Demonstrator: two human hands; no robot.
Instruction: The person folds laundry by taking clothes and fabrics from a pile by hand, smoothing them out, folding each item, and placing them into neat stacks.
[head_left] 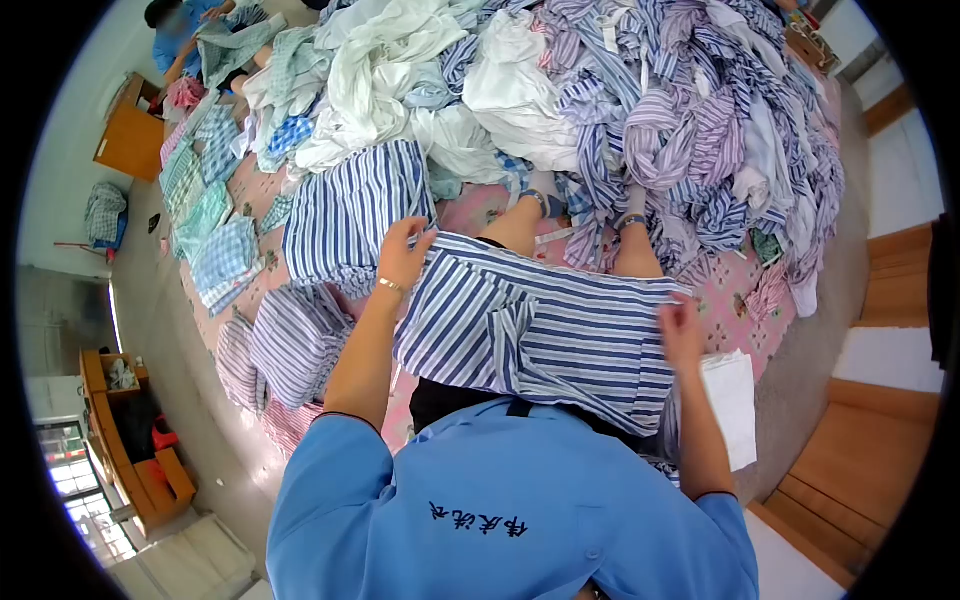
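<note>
A blue-and-white striped garment (590, 330) lies spread across my lap, with a loose fold of cloth bunched near its middle. My left hand (405, 252) is closed on its upper left corner, a gold band around the wrist. At the garment's right edge is my right hand (681, 328), its fingers bent and blurred; whether they pinch the cloth I cannot tell. Left of my legs sits a stack of folded blue-striped garments (355, 210). Closer to me on that side is a folded purple-striped stack (295, 340).
A large heap of crumpled clothes (660, 110) fills the floor ahead, around my feet. Folded checked garments (225, 260) lie to the left on the pink floor sheet (725, 300). White cloth (730, 410) is at my right. Another person (185, 45) handles cloth at upper left.
</note>
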